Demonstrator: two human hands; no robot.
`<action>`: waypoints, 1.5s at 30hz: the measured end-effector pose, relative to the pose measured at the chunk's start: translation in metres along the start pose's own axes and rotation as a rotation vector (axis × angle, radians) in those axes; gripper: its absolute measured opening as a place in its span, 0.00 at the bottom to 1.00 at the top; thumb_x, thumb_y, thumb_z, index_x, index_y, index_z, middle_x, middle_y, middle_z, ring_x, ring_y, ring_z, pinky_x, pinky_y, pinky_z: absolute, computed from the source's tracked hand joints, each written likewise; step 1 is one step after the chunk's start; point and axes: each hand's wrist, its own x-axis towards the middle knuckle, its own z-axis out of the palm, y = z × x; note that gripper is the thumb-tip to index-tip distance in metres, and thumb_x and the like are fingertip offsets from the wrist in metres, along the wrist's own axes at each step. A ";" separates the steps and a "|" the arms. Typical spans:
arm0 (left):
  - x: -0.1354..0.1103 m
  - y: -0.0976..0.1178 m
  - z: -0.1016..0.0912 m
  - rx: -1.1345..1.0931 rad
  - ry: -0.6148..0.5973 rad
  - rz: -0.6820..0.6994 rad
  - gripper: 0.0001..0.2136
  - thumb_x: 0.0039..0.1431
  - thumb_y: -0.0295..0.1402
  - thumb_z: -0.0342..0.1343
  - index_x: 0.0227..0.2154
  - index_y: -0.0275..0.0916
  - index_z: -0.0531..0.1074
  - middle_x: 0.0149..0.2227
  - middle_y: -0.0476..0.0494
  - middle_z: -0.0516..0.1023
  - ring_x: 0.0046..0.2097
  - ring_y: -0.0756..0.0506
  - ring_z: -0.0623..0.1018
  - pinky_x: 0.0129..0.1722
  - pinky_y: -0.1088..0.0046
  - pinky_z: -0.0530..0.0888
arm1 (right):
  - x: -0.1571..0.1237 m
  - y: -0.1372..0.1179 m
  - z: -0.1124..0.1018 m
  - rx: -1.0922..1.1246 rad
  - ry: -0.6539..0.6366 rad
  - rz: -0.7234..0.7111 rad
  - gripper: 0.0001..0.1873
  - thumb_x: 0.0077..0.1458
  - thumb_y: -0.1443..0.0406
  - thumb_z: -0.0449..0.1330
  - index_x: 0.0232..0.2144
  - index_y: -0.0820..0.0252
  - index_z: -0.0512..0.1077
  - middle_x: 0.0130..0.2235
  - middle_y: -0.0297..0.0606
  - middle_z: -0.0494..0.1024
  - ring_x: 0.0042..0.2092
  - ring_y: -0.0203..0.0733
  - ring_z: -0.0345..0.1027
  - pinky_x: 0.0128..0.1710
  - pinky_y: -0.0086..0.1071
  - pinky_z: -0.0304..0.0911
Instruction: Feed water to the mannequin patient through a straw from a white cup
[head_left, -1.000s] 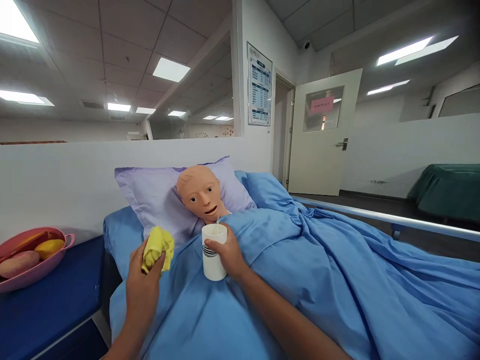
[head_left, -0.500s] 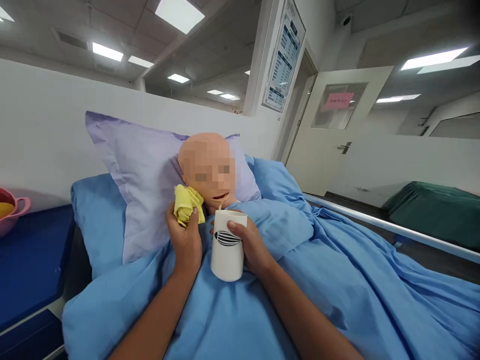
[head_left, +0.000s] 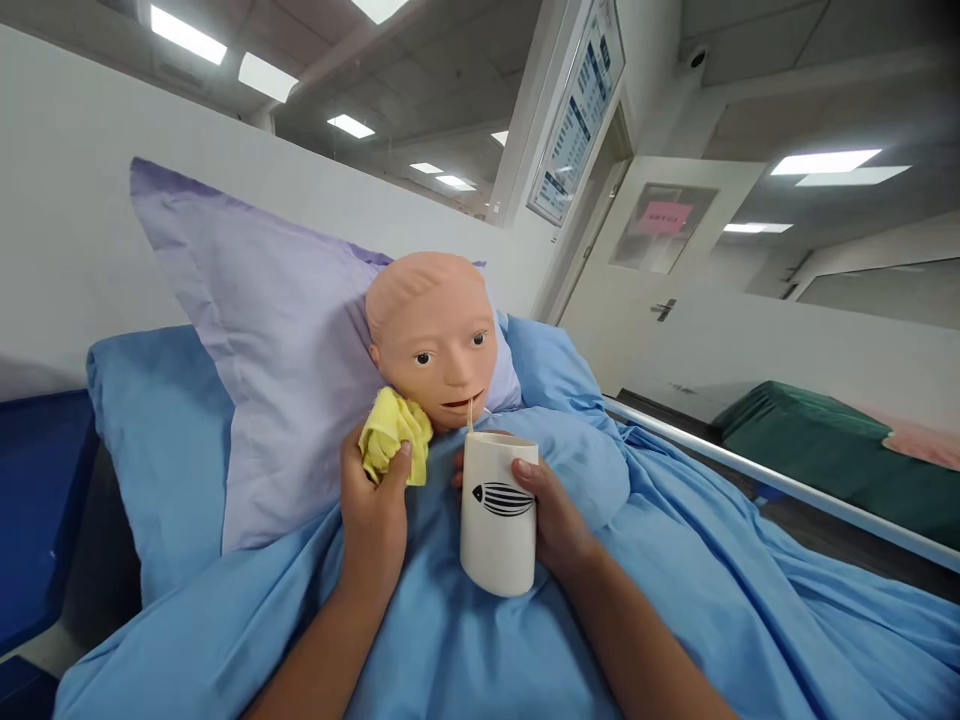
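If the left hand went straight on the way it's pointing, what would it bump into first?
Probably the manikin head, around its lower cheek. The left hand holds a crumpled yellow cloth, which would get there first; I can't tell whether they already touch.

pink sign (head_left: 664,217) on door (head_left: 609,305) | green cover (head_left: 802,430) beyond rail (head_left: 787,487) | framed wall chart (head_left: 579,115)
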 end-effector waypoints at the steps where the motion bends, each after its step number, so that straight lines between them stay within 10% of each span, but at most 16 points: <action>1: 0.002 -0.002 -0.001 -0.023 -0.017 -0.041 0.22 0.56 0.43 0.64 0.51 0.41 0.70 0.46 0.44 0.76 0.46 0.43 0.77 0.44 0.69 0.75 | -0.001 0.002 0.000 -0.011 -0.001 -0.007 0.25 0.51 0.49 0.66 0.44 0.58 0.74 0.41 0.44 0.83 0.37 0.49 0.78 0.32 0.36 0.73; 45: 0.004 -0.007 -0.004 -0.059 -0.131 -0.077 0.22 0.57 0.43 0.62 0.53 0.43 0.71 0.51 0.43 0.78 0.51 0.41 0.77 0.51 0.63 0.74 | -0.012 0.007 0.012 -0.062 0.066 -0.214 0.28 0.46 0.47 0.69 0.43 0.58 0.71 0.35 0.41 0.81 0.34 0.46 0.76 0.32 0.36 0.71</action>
